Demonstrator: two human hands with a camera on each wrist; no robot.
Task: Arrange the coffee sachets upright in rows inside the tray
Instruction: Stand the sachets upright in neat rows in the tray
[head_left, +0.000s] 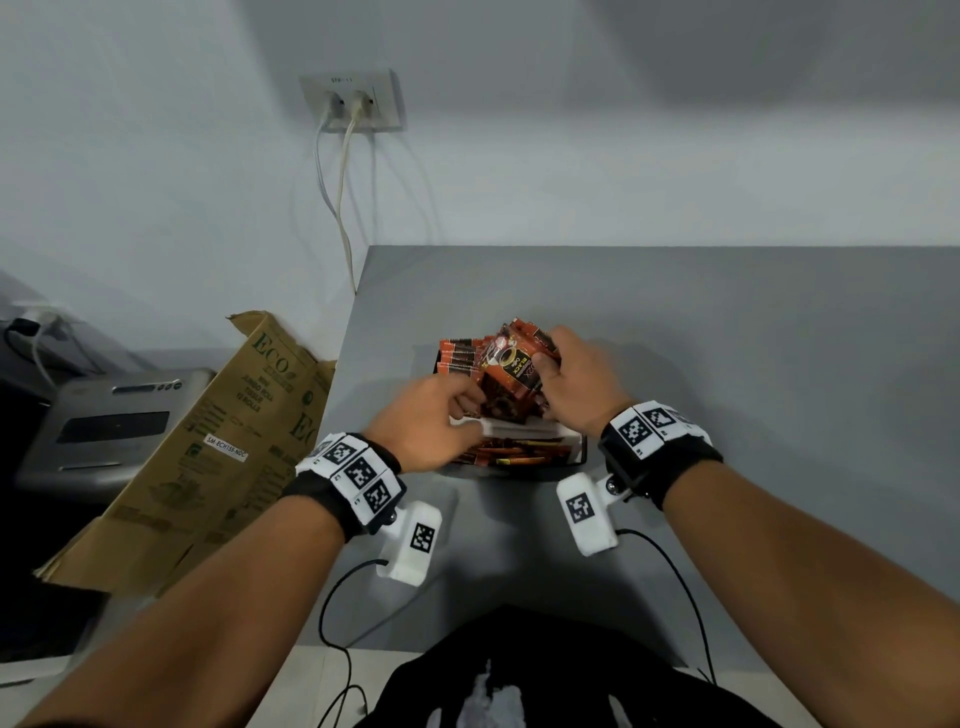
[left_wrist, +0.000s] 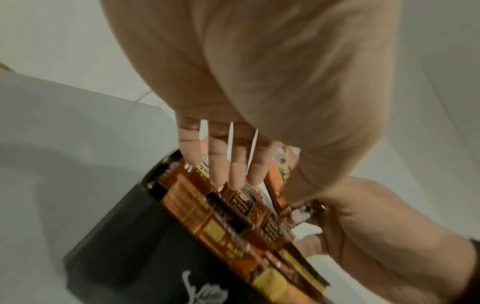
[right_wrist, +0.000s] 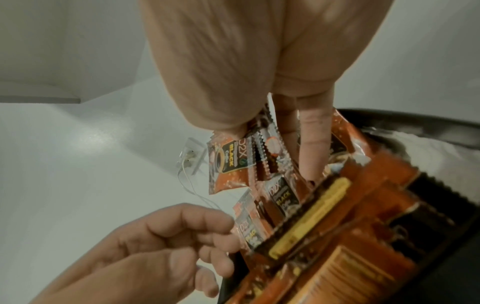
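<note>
Head view, right hand (head_left: 576, 374) pinching upright sachets (head_left: 511, 374) above tray (head_left: 582, 452), left hand (head_left: 431, 421) curled, grip unclear.

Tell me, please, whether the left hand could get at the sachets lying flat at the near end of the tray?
Probably yes: the left hand hovers right above the flat sachets, with nothing between them.

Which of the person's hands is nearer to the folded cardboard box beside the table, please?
Left. The left hand is over the tray's left side, toward the cardboard box; the right hand holds sachets farther right.
</note>
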